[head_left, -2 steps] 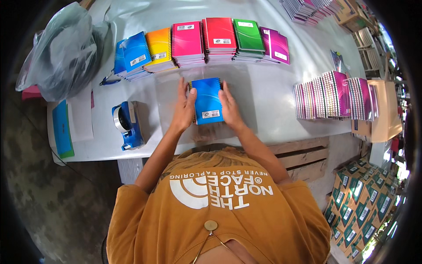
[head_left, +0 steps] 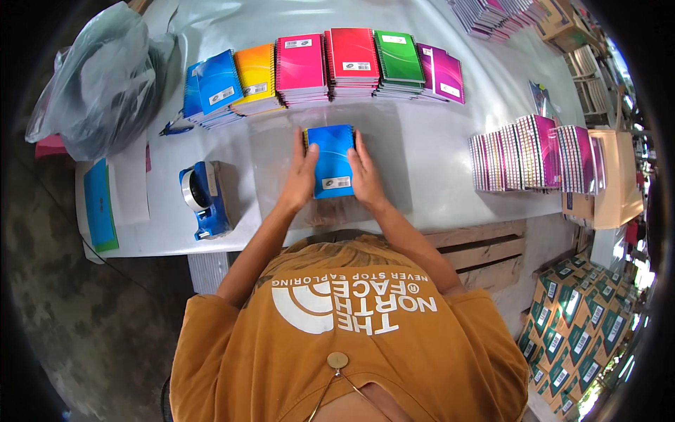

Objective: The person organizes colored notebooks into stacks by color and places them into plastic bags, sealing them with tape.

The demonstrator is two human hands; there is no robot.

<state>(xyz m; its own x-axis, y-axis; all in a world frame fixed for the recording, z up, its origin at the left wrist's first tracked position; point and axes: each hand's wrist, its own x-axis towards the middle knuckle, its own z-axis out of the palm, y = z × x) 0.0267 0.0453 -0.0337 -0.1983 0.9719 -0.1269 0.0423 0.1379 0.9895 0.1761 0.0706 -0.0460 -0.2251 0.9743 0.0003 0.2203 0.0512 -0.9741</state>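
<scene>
You have a blue spiral notebook (head_left: 332, 162) just in front of you, over the white table (head_left: 436, 158). Both your hands are clamped on it: your left hand (head_left: 302, 176) at its 9 o'clock side, your right hand (head_left: 367, 179) at 3 o'clock. Your fingers are straight and your thumbs touch the cover's edges.

From that notebook, six piles are set out by colour: blue pile (head_left: 216, 79) at 10 o'clock, then yellow pile (head_left: 255, 74), pink pile (head_left: 301, 65), red pile (head_left: 353, 55), green pile (head_left: 399, 60), and purple pile (head_left: 444, 77) near 2 o'clock. I'd guess you are partway: the piles look thick, so many books seem left. The standing notebooks (head_left: 512, 155) at 3 o'clock may be done, but I can't tell.

Your notebook lies face up. Its long way runs nearly 12 to 6 o'clock, coils at 9, white label at the 6 o'clock end.
</scene>
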